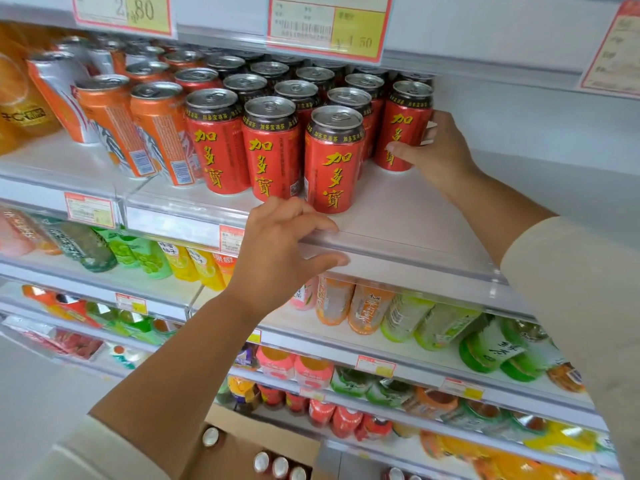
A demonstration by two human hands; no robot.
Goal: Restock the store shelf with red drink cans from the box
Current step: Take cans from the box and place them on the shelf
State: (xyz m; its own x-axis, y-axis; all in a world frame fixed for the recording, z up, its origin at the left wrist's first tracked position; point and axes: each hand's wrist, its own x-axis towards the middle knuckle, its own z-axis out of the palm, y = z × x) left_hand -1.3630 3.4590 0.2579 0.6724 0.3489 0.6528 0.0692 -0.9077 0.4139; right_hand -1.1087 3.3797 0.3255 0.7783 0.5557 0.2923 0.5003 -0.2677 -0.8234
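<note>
Several red drink cans with yellow characters stand in rows on the white store shelf [398, 209]. My right hand [436, 150] grips the rightmost red can [403, 129] from its right side, the can standing upright on the shelf. The front red can [332, 161] stands just left of it, nearer the edge. My left hand [280, 251] holds the shelf's clear front rail [398, 251], fingers curled over its top and thumb underneath. Far below, the cardboard box [263, 441] shows a few can tops.
Orange cans [156, 129] fill the shelf to the left of the red ones. Bare shelf lies to the right of my right hand. Price tags [329, 26] hang from the shelf above. Lower shelves hold bottled drinks in green, orange and yellow.
</note>
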